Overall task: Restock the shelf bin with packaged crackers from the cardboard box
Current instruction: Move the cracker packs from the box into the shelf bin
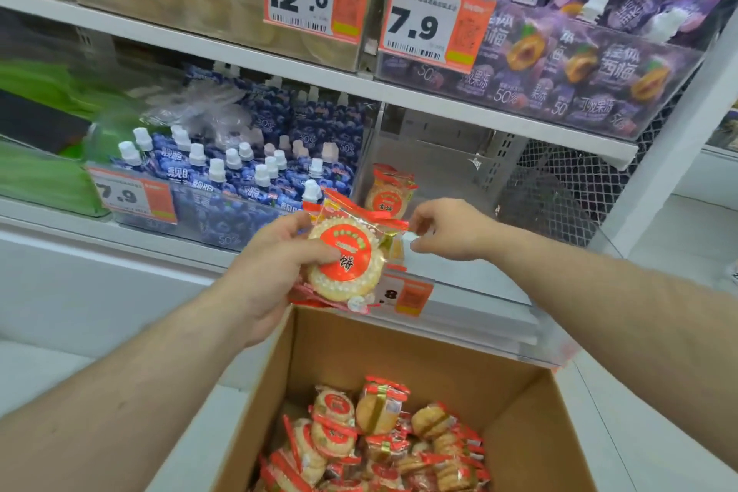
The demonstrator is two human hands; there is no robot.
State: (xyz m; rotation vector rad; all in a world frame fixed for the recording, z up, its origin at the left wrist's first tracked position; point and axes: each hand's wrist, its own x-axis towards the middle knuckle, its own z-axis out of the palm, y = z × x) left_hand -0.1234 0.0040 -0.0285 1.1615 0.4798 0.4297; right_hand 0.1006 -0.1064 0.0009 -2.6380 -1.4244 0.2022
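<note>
Slick plastic cracker pack (346, 258) gripped in left hand (275, 272); right hand (447, 230) pinches its edge. Could slip back into cardboard box (399, 343) w/ loose grip, missing shelf bin (471, 172).

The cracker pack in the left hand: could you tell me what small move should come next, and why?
Probably carry the cracker pack forward and set it into the clear shelf bin. The left hand grips it above the cardboard box, the bin shows only one pack standing at its left side, and the right hand is beside the pack's edge, placed to steady it.
</note>
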